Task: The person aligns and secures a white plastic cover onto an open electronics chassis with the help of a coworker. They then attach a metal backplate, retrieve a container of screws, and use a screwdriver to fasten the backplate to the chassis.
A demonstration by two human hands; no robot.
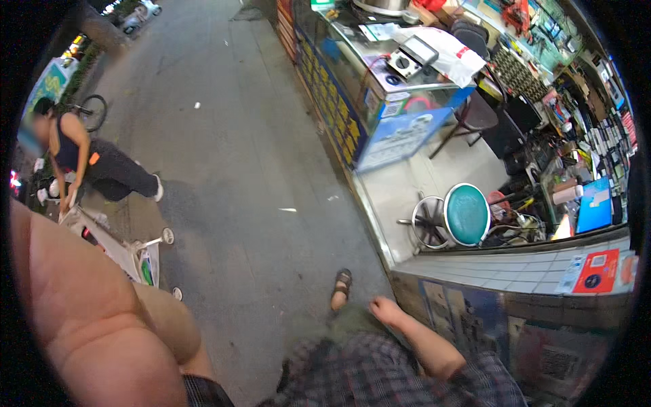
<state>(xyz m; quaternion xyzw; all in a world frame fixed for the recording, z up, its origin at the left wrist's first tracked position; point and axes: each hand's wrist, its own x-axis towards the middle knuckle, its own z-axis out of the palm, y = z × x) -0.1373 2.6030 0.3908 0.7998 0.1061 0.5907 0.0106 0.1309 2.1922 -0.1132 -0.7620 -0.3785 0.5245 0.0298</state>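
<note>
My left hand is raised very close to the camera and fills the lower left. Its palm side and creases show, but the fingers run out of the picture, so what they do is hidden. My right hand hangs low beside my dark plaid shirt, its fingers curled in and nothing visible in them. Just left of it is my foot in a dark sandal on the grey pavement. The low tiled ledge of a shop front lies to the right of that hand.
At the left a person leans over a pale wheeled cart, near a bicycle. To the right, a glass counter carries a meter. Inside stand a green-topped stool, a dark chair and cluttered shelves.
</note>
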